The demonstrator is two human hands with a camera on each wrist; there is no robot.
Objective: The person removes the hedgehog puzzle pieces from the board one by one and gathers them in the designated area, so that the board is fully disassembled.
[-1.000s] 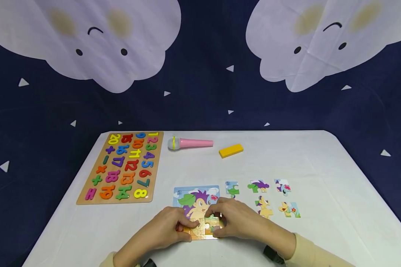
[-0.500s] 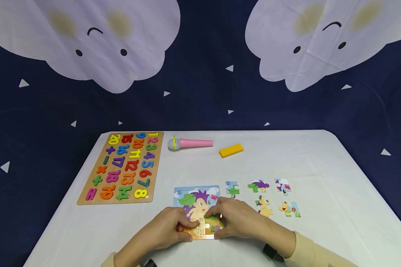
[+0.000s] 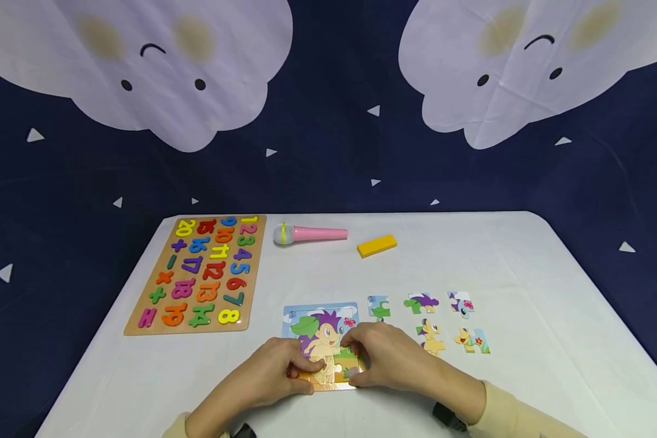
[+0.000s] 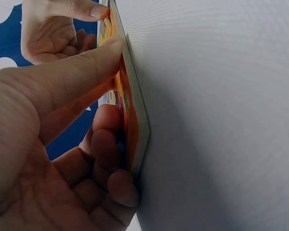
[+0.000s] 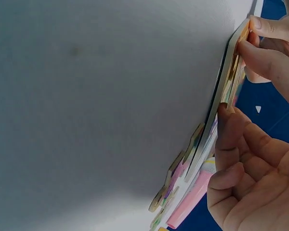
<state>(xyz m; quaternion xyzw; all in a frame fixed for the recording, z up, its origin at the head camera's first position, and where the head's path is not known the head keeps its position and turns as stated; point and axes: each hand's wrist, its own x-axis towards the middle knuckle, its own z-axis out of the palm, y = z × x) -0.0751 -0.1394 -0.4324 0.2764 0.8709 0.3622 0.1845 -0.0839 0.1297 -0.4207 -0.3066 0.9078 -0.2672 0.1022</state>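
Note:
A shallow puzzle board point(image 3: 320, 308) with a light-blue rim and a purple-haired cartoon figure lies flat before me. My left hand point(image 3: 278, 372) holds its lower left part, the thumb at the front edge and the index finger over the picture. In the left wrist view the left hand's point(image 4: 43, 125) other fingers curl against the board's side. At the lower right corner, my right hand point(image 3: 385, 359) pinches a green-and-orange puzzle piece point(image 3: 346, 367) between thumb and fingers. From the right wrist view, the right hand's point(image 5: 260, 159) fingers grip this piece at the board's surface.
Right of the board lie several loose puzzle pieces, including a purple-and-green one point(image 3: 423, 302) and one with a red flower point(image 3: 472, 341). Behind are a pink toy microphone point(image 3: 320, 233) and a yellow block point(image 3: 376, 246). A wooden number board point(image 3: 254, 260) lies left.
The glare on the puzzle piece under my right hand has faded as its tilt changed. My right index finger has shifted slightly; my left hand keeps its hold.

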